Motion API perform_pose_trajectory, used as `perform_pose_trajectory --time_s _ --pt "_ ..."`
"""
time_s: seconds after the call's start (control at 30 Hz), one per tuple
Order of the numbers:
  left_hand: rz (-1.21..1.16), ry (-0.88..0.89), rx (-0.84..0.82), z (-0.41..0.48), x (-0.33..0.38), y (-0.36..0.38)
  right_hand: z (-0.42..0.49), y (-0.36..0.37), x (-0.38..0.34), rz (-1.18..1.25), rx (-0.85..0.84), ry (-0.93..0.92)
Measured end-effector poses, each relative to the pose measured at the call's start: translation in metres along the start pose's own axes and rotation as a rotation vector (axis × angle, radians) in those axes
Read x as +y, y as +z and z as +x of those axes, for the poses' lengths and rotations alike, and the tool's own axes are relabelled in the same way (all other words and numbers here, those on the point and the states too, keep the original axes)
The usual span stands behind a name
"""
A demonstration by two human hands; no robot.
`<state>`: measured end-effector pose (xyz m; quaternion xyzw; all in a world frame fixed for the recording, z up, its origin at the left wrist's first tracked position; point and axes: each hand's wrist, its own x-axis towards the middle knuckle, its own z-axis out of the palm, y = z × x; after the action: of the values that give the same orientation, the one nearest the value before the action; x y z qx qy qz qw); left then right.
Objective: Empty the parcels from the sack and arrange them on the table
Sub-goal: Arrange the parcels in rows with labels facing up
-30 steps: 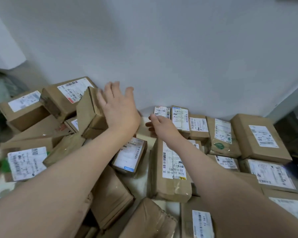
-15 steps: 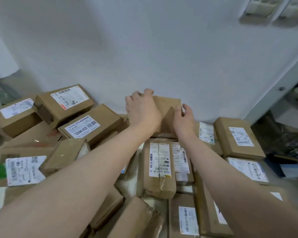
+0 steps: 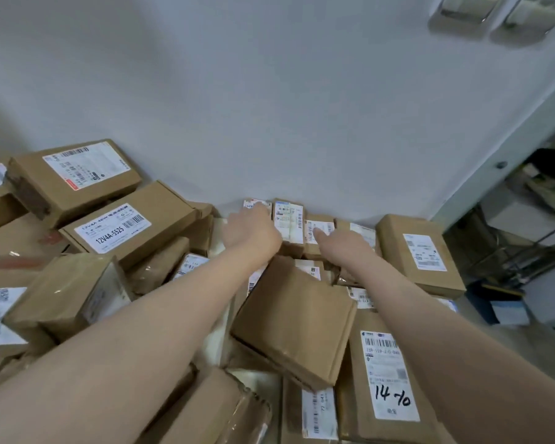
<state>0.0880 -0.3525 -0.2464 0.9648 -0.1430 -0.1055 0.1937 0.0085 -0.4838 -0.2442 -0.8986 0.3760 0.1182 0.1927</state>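
Note:
Brown cardboard parcels with white labels cover the white table (image 3: 222, 331), which stands against a wall. My left hand (image 3: 252, 232) reaches to the back and its fingers touch a small upright parcel (image 3: 288, 221) by the wall. My right hand (image 3: 342, 245) reaches beside it, its fingertip on the label of the neighbouring small parcel (image 3: 321, 226). A plain brown box (image 3: 293, 322) lies tilted on other parcels between my forearms, free of both hands. No sack is in view.
Larger boxes are piled at the left, one marked 12V4A-5525 (image 3: 132, 224). A box with handwritten "14-10" (image 3: 390, 376) lies near the front right. Another box (image 3: 420, 251) sits at the table's right edge. Beyond it are shelves and clutter on the floor (image 3: 519, 283).
Half a second ago both hands held the plain brown box near the wall. It now lies between my forearms, and both hands have reached to the small upright parcels at the back.

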Motion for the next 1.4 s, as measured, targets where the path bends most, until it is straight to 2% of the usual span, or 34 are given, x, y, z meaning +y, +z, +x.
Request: perform_pose_trajectory --time_s 0.13,0.23,0.33,0.47,0.57,0.7,0.8,0.87,0.93,1.13,1.27,1.4 --pt "0.240 0.121 0.052 0.050 -0.047 -0.002 0.033 0.016 -0.048 0.049 0.061 -0.259" --pt "0.414 0.177 0.005 0.090 -0.086 -0.002 0.057 0.034 -0.085 0.065 -0.044 -0.419" --pt "0.604 0.231 -0.081 0.119 -0.117 -0.005 0.079 0.044 -0.118 -0.049 -0.171 -0.533" --pt "0.706 0.210 -0.108 0.136 -0.139 -0.012 0.105 0.057 -0.152 -0.328 -0.260 -0.549" --pt "0.636 0.119 -0.135 0.144 -0.156 -0.009 0.108 0.070 -0.169 -0.367 -0.285 -0.525" --pt "0.551 0.064 -0.160 0.149 -0.166 -0.003 0.104 0.089 -0.186 -0.172 -0.274 -0.484" --pt "0.519 0.006 -0.224 0.157 -0.166 0.000 0.104 0.099 -0.193 -0.036 -0.347 -0.402" --pt "0.537 0.032 -0.306 0.162 -0.166 0.003 0.103 0.106 -0.193 0.024 -0.403 -0.337" --pt "0.569 0.065 -0.372 0.164 -0.166 0.004 0.103 0.116 -0.191 0.158 -0.462 -0.223" --pt "0.588 0.022 -0.333 0.167 -0.169 0.011 0.108 0.145 -0.198 0.629 -0.599 0.044" --pt "0.599 0.074 -0.429 0.169 -0.168 0.005 0.104 0.148 -0.205 0.925 -0.604 0.236" --pt "0.564 0.058 -0.381 0.164 -0.168 0.002 0.095 0.140 -0.209 1.087 -0.543 0.281"
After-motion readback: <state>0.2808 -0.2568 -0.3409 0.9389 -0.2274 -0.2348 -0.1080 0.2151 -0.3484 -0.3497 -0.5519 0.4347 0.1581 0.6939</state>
